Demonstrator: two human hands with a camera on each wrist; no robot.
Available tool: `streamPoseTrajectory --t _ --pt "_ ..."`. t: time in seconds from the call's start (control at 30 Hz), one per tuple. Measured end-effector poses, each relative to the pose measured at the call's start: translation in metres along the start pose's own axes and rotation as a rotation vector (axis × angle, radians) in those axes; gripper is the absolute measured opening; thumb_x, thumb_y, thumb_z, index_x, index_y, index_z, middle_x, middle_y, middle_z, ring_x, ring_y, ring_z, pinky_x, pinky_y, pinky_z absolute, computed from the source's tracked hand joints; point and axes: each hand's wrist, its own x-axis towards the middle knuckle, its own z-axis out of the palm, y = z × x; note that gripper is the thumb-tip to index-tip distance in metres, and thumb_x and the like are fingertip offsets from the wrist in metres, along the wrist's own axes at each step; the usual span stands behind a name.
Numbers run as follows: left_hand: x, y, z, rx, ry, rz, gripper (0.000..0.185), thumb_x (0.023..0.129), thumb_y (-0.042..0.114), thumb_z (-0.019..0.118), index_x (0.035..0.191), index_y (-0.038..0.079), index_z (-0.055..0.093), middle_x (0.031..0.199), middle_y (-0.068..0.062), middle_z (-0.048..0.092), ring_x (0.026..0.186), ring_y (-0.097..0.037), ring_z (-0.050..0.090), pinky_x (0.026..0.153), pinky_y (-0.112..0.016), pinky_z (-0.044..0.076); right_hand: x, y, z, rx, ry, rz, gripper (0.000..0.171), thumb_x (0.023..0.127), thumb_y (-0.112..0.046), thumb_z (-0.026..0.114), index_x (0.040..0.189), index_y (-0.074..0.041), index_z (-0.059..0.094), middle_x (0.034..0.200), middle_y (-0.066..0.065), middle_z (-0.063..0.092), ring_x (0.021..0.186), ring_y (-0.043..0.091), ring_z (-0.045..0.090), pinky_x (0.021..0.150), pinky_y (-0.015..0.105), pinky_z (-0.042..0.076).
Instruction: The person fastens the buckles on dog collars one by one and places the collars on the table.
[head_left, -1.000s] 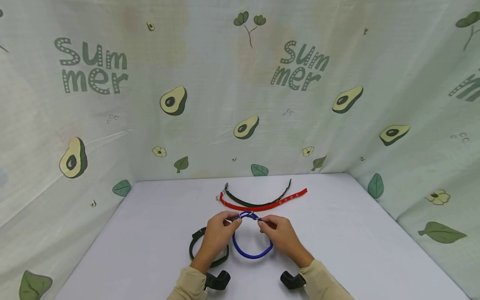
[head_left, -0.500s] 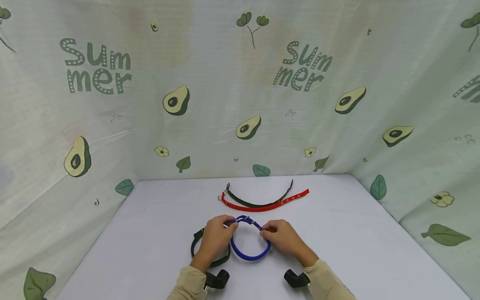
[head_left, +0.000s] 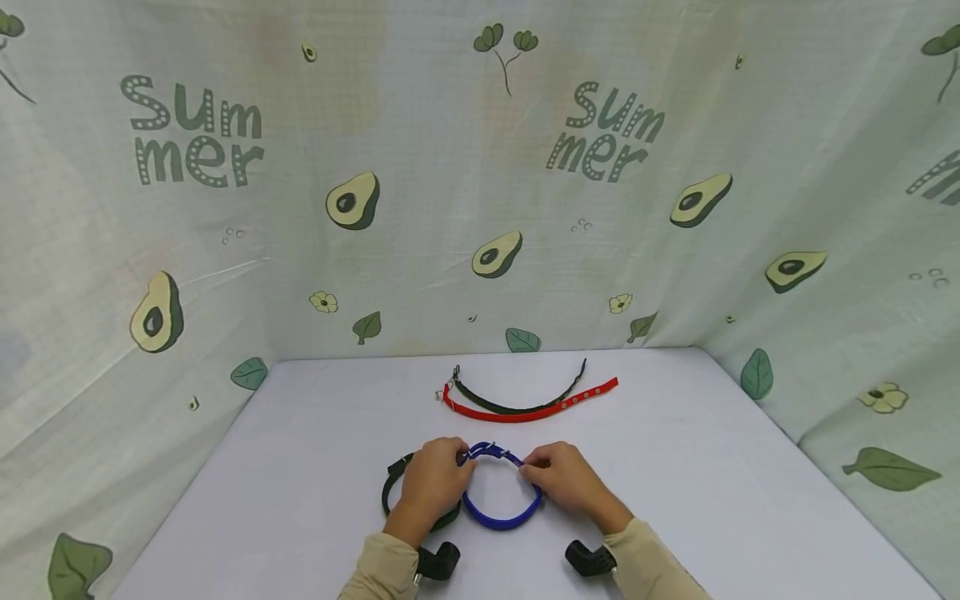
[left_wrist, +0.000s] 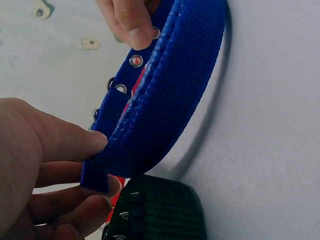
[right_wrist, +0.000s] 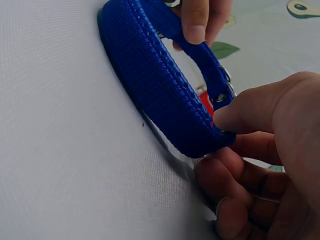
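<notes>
Both hands have drawn nearer the body, left hand [head_left: 433,482] and right hand [head_left: 564,483] each pinching the blue collar [head_left: 501,518].

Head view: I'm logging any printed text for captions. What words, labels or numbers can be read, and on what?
"Summer", split as "Sum" over "mer", on the avocado-print backdrop cloth, left.
"Summer" again, same cloth, centre right.
Partial lettering at the right edge: cut off, unreadable.
Blue collar: no text visible.

The backdrop cloth [head_left: 420,125] carried the only readable text: "Summer", split as "Sum" over "mer", printed at far left and far centre-right, with a cut-off repeat at the right edge.
</notes>
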Motion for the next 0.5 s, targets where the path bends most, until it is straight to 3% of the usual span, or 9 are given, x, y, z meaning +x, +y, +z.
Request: streamPoseTrajectory --t 0.23,0.5 --pt "-0.0029 -0.0022 0.0025 0.138 0.011 0.014 0.019 0.082 0.026 0.083 0.090 0.011 0.076 0.080 -0.001 0.061 0.067 -0.012 0.052 0.056 -0.030 0.046 0.0002 0.0015 0.0023 -0.027 0.002 -0.020 0.008 0.091 -0.022 0.073 0.087 -0.017 0.078 0.080 -0.013 0.068 0.074 0.007 0.057 0.068 0.026 0.049" --pt "-0.0028 -0.0029 0.0022 0.155 -0.007 0.008 0.020 0.081 0.028 0.083 0.087 0.009 0.077 0.081 -0.002 0.061 0.067 -0.011 0.053 0.056 -0.030 0.048 -0.0011 -0.0001 0.0029 -0.045 -0.002 -0.022 0.006 0.091 -0.022 0.074 0.089 -0.018 0.077 0.080 -0.013 0.066 0.075 0.007 0.056 0.068 0.027 0.049"
